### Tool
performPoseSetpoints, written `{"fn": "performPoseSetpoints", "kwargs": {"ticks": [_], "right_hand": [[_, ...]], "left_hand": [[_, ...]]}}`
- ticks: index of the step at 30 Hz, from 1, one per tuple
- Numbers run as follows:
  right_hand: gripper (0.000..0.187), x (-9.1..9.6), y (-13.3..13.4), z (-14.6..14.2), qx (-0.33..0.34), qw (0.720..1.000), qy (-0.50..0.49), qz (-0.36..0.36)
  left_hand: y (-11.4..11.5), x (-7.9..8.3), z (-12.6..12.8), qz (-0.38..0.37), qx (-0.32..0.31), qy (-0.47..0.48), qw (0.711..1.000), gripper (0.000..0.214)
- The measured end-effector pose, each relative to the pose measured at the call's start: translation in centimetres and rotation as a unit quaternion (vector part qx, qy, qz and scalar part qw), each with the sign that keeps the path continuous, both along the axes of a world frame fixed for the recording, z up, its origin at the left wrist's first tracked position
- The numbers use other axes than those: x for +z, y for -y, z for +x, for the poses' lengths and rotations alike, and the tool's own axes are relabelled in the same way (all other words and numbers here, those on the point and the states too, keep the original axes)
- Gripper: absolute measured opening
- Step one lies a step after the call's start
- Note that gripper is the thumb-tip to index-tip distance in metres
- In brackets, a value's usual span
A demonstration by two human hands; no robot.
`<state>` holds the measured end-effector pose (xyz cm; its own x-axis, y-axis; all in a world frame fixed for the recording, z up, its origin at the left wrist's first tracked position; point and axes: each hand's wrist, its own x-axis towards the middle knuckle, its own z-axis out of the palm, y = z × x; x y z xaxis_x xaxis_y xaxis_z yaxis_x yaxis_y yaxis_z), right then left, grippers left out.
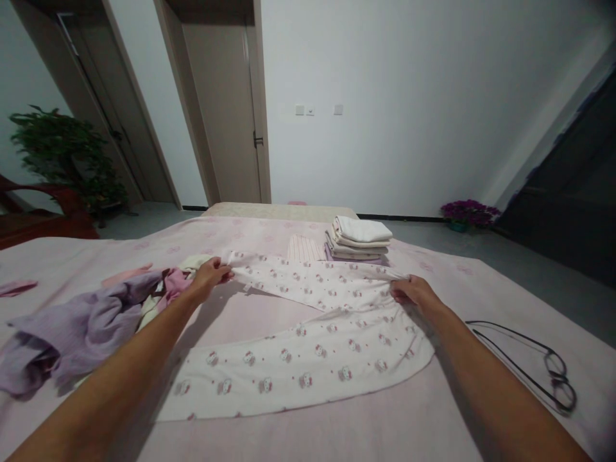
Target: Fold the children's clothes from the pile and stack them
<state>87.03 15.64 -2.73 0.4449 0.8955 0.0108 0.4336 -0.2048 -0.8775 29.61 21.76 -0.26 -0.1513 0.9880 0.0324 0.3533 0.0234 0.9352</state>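
Note:
White trousers with a small cat print (308, 346) lie spread on a pink bedsheet (337, 430). One leg runs toward me at the left, the other stretches across farther back. My left hand (210, 274) pinches the end of the far leg, fingers closed on the cloth. My right hand (414, 292) grips the waist end of the trousers at the right, fingers closed on the fabric.
A heap of unfolded clothes, lilac (81, 330) and pink, lies at the left. A stack of folded laundry (359, 239) sits at the far side of the bed. Glasses on a cord (553, 372) rest at the right. Doors, a potted plant (67, 157) and purple flowers (469, 212) stand beyond.

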Motion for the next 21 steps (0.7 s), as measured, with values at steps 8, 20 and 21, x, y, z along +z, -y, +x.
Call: {"fn": "performPoseSetpoints", "kwargs": {"ticks": [8,20,21], "right_hand": [[0.036,-0.6,5.6,1.4,0.028,0.955,-0.261,0.135],[0.029,-2.8,9.8,2.3,-0.016,0.966,-0.227,0.125],[0.027,-2.6,9.9,2.5,-0.019,0.967,-0.227,0.116]], "left_hand": [[9.8,1.5,-5.3,0.025,-0.053,0.111,0.992,0.042],[19.3,-1.0,-8.3,-0.055,-0.274,-0.071,0.958,0.051],[19.4,-1.2,-8.2,-0.056,-0.280,-0.084,0.955,0.049]]}}
